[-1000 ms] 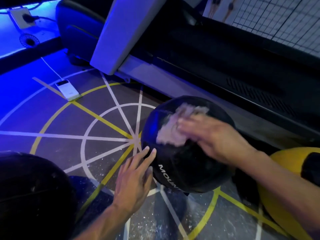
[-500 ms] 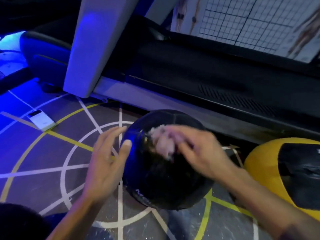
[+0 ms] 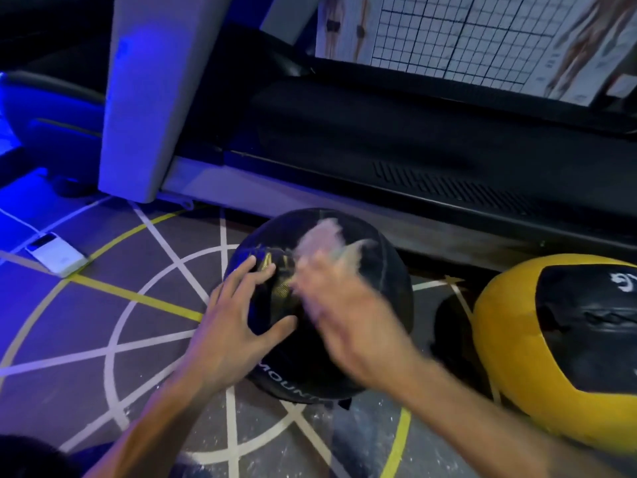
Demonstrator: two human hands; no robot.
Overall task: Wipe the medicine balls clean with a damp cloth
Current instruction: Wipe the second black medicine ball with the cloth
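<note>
A black medicine ball (image 3: pixel 386 288) with white lettering sits on the marked floor in front of me. My left hand (image 3: pixel 238 315) rests on its left side with fingers spread and straight. My right hand (image 3: pixel 348 319), blurred by motion, holds a pale crumpled cloth (image 3: pixel 324 239) against the top of the ball. A yellow and black medicine ball (image 3: pixel 510 367) lies to the right, a short gap away from the black one.
A treadmill with a grey upright (image 3: pixel 155 98) and black deck (image 3: pixel 431 167) runs just behind the balls. A white power bank (image 3: pixel 55 258) with a cable lies on the floor at left. A dark rounded shape (image 3: pixel 27 457) fills the bottom-left corner.
My left hand went from the floor side up onto the ball's left face. My right hand keeps rubbing the cloth over the top. The ball has turned, showing yellow markings.
</note>
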